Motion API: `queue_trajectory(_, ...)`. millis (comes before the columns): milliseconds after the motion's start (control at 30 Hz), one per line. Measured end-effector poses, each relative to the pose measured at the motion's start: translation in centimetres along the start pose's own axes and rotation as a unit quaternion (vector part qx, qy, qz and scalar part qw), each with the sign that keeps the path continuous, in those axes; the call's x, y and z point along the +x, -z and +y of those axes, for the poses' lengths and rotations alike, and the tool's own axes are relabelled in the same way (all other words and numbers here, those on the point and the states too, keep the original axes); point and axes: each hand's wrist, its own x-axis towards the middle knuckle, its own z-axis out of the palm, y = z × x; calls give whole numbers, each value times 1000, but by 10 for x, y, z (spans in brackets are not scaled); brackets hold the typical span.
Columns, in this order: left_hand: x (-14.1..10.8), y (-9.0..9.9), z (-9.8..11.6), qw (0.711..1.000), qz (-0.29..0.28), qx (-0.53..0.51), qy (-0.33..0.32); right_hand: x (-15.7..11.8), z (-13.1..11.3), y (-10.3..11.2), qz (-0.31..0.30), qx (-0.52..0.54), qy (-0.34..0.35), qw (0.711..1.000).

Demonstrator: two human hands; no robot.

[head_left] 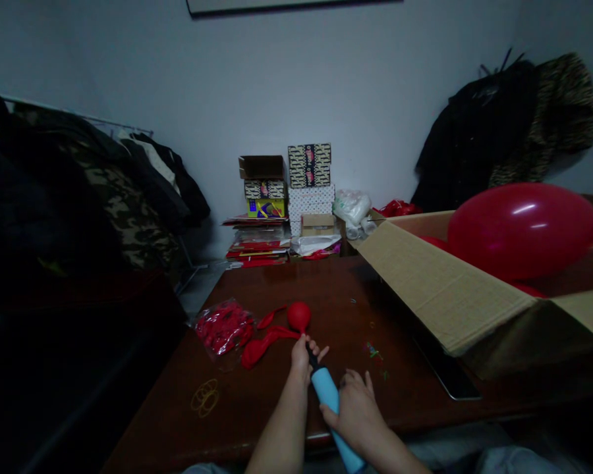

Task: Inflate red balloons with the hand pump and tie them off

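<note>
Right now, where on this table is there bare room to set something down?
The table is bare beyond the small round balloon toward the boxes, and between the yellow bands and left forearm. It's crowded around the left hand, with blue pump and limp balloons.

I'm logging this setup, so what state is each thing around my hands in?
Small balloon: slightly inflated, neck in left hand
Limp balloons: uninflated
Large balloon: inflated
Cardboard box: flaps open
Blue pump: stroke unclear
Rubber bands: loose
Flat device: screen dark
Plastic bag: filled, closure unclear

2 bare forearms (282, 416) show, w/ lt. grey-blue clothing (511, 461) at lap.
</note>
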Motion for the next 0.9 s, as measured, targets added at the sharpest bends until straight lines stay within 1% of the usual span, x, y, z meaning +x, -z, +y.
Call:
queue_trajectory(100, -1, -1, -3, 1000, 5, -1, -9, -12, 4, 3, -8, -3, -4, 1000)
queue_trajectory(233, -1, 0, -3, 1000, 3, -7, -7, -35, 15, 6, -28, 0, -2, 1000)
queue_trajectory(300, 0, 1, -3, 1000, 2, -9, -5, -47, 24, 5, -54, 2, -1, 999)
queue_trajectory(400, 1, 0, -2, 1000, 8, -6, -3, -62, 42, -1, -109, 0, 3, 994)
queue_trajectory(467, 1, 0, -2, 1000, 11, -5, -2, -67, 52, -4, -142, -1, 6, 990)
queue_trajectory(533, 1, 0, -2, 1000, 11, -8, 0, -70, 58, -5, -155, 5, 10, 988)
queue_trajectory(633, -1, 0, -1, 1000, 7, -17, 3, -70, 56, 1, -134, 28, 22, 990)
queue_trajectory(767, -3, 1, 1, 1000, 1, -21, 6, -66, 42, 11, -106, 61, 17, 992)
queue_trajectory(900, -4, 2, 1, 1000, -13, -23, 4, -46, 22, 18, -44, 62, 1, 997)
